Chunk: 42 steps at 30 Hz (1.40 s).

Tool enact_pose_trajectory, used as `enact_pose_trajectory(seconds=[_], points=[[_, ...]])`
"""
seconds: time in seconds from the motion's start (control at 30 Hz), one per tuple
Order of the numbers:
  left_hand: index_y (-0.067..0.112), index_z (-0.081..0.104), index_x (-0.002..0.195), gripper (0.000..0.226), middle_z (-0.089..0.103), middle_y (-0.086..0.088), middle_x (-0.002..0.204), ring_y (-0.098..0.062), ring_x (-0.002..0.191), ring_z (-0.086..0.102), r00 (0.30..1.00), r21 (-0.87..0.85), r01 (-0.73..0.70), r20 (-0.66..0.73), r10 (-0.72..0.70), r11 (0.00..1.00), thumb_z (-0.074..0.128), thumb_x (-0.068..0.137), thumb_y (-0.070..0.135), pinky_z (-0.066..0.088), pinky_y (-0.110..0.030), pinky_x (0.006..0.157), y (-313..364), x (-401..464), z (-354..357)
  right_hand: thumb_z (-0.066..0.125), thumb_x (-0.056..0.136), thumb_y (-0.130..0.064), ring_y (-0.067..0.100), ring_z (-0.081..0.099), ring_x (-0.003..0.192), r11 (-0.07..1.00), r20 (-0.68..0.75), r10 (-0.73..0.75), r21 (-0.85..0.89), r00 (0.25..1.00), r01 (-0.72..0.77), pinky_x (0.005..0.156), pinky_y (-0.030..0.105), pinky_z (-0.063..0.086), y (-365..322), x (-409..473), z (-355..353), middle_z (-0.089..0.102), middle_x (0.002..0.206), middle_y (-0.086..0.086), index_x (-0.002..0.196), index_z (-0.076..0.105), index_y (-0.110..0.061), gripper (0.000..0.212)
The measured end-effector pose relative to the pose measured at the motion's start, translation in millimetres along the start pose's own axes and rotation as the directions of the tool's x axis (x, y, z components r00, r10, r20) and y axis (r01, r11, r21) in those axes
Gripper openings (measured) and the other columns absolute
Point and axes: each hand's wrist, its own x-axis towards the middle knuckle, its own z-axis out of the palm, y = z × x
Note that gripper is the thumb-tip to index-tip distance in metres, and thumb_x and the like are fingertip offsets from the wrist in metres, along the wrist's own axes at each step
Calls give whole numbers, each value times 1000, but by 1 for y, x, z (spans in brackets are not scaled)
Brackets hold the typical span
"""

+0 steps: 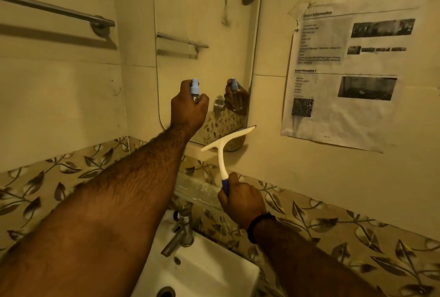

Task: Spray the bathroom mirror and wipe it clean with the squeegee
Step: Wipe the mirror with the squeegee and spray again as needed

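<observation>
Mirror hangs above the sink, no wiped streaks visible. Left hand, fingers curled around the spray bottle, aims at its lower part. Right hand fist-grips the squeegee below it. Both steps look unfinished.

Head-worn view, forward and down, near mirror.
</observation>
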Motion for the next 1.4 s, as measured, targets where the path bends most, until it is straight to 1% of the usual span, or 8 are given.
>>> enact_pose_trajectory(seconds=[0.3, 0.43, 0.6, 0.87, 1.07, 1.2, 1.33, 1.4], points=[[20, 51, 127, 37, 58, 7, 78, -23, 67, 63, 990, 29, -109, -91, 112, 994, 56, 91, 27, 58, -41, 62, 10, 64, -36, 50, 90, -39, 16, 44, 54, 981, -247, -120, 118, 961, 153, 44, 22, 22, -61, 129, -63, 44, 66, -6, 103, 43, -18, 26], [20, 50, 127, 36, 63, -2, 83, -28, 67, 64, 982, 26, -158, -104, 159, 987, 53, 93, 30, 59, -46, 62, 16, 95, -50, 46, 92, -39, 22, 49, 56, 982, -390, -134, 72, 911, 176, 51, 29, 38, -88, 193, -102, 49, 67, -2, 100, 40, -15, 26], [22, 49, 126, 35, 61, -1, 86, -28, 70, 65, 972, 16, -189, -137, 189, 982, 57, 92, 28, 60, -46, 62, 17, 125, -56, 45, 93, -39, 19, 42, 53, 975, -515, -116, 102, 850, 195, 51, 30, 34, -119, 256, -139, 40, 65, -5, 95, 38, -15, 25], [19, 46, 130, 38, 57, 1, 89, -23, 70, 62, 964, 20, -231, -132, 232, 973, 58, 94, 25, 59, -44, 65, -1, 151, -57, 42, 95, -40, 8, 38, 48, 976, -559, -67, 136, 826, 172, 43, 25, 25, -144, 309, -162, 37, 60, -10, 96, 32, -18, 24], [19, 47, 128, 38, 59, -4, 90, -30, 74, 64, 967, 2, -222, -129, 220, 975, 58, 93, 25, 60, -48, 66, -9, 160, -53, 36, 96, -32, 23, 43, 67, 994, -543, -92, -8, 834, 105, 58, 37, 37, -144, 315, -168, 42, 78, 4, 107, 43, -5, 30], [18, 47, 129, 39, 60, -5, 92, -31, 75, 65, 966, -3, -226, -132, 224, 974, 59, 93, 25, 60, -46, 67, -13, 165, -48, 52, 92, -16, 20, 34, 56, 975, -460, -181, -198, 869, 98, 46, 29, 31, -141, 315, -165, 40, 96, 11, 116, 49, -8, 26], [18, 46, 130, 40, 60, -5, 93, -30, 75, 65, 965, -6, -231, -126, 229, 973, 59, 94, 26, 59, -42, 66, -16, 166, -42, 35, 97, -25, 32, 50, 76, 988, -505, -145, -119, 851, 98, 60, 38, 36, -142, 316, -165, 39, 81, 13, 114, 42, -2, 29], [18, 46, 130, 39, 59, -4, 92, -27, 74, 64, 966, -10, -228, -130, 225, 974, 59, 94, 26, 59, -40, 65, -19, 166, -40, 31, 97, -26, 36, 53, 81, 990, -533, -136, -91, 835, 104, 62, 42, 37, -143, 319, -163, 49, 88, 19, 112, 40, -1, 31]])
